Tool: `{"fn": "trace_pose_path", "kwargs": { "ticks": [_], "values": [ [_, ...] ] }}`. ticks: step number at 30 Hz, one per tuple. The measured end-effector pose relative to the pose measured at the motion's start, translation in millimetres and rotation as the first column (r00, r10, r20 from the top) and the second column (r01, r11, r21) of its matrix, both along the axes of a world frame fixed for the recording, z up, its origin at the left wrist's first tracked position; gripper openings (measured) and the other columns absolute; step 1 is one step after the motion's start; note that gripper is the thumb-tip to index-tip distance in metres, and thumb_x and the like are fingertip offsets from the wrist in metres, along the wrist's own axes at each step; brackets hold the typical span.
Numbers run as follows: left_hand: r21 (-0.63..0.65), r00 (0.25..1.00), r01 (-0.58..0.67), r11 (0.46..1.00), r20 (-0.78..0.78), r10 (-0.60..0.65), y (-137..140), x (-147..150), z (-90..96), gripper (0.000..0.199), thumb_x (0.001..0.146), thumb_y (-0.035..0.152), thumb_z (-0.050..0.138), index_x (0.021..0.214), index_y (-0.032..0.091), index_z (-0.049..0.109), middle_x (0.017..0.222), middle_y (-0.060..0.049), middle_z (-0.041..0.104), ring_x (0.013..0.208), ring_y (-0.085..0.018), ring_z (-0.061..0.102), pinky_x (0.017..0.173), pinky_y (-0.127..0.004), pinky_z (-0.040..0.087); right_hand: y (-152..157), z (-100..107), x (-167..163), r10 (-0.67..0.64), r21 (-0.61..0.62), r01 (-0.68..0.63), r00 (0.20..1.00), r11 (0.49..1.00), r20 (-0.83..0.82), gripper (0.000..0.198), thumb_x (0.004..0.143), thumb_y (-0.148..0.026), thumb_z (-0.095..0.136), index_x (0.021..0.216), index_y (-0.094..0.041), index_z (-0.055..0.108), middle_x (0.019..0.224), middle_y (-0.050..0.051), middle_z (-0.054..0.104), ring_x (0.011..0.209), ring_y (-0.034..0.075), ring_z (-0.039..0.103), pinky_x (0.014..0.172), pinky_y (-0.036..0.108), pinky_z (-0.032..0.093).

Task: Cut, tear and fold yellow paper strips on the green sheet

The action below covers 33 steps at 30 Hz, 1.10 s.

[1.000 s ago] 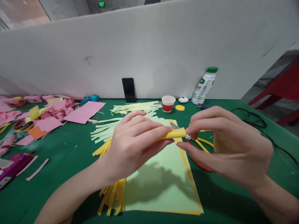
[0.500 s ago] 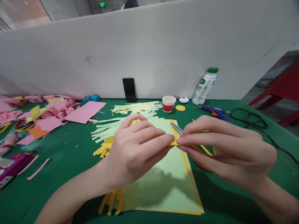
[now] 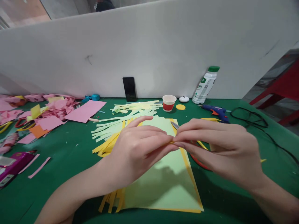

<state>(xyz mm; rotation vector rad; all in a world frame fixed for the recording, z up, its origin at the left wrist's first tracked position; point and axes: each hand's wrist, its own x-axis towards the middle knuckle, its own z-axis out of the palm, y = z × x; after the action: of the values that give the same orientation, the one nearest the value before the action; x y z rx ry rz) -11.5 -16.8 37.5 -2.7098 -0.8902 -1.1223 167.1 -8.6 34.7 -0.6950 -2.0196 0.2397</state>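
Observation:
My left hand [image 3: 135, 151] and my right hand [image 3: 219, 146] meet fingertip to fingertip above the pale green paper [image 3: 161, 193]. Between them they pinch a narrow yellow paper strip [image 3: 172, 142], of which only a sliver shows at the fingertips. Beneath my right hand lie scissors [image 3: 174, 125], their blade tip and red handle visible and the rest covered. Yellow paper peeks out along the green paper's edges. Cut yellow strips [image 3: 106, 146] lie beside my left wrist, and light green strips [image 3: 104, 129] spread out just behind them.
Toward the wall stand a black phone [image 3: 129, 89], a paper cup [image 3: 169, 103] and a bottle [image 3: 206, 85]. A yellow disc [image 3: 180, 107], white case [image 3: 184, 99] and blue glue gun [image 3: 216, 112] with cord lie nearby. Pink paper [image 3: 86, 112] and a purple device [image 3: 15, 168] are left.
My right hand has shifted left against my left fingertips, so less of the yellow strip shows between them. A yellow tip now sticks out right of my right hand.

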Motion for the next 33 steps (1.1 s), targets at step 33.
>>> {"fn": "trace_pose_path", "kwargs": {
  "ticks": [33],
  "values": [
    [-0.738,0.982,-0.182,0.650,-0.175,0.077,40,-11,0.6,0.031,0.078,0.039,0.051,0.069,0.016,0.068,0.060,-0.001,0.064,0.051,-0.010,0.049,0.042,-0.019,0.033,39,6,42,-0.335,-0.122,0.372,0.909,0.920,0.248,0.022,0.078,-0.026,0.052,0.095,-0.015,0.060,0.102,0.009,0.062,0.094,0.019,0.055,0.080,0.032,0.041]
  ]
}}
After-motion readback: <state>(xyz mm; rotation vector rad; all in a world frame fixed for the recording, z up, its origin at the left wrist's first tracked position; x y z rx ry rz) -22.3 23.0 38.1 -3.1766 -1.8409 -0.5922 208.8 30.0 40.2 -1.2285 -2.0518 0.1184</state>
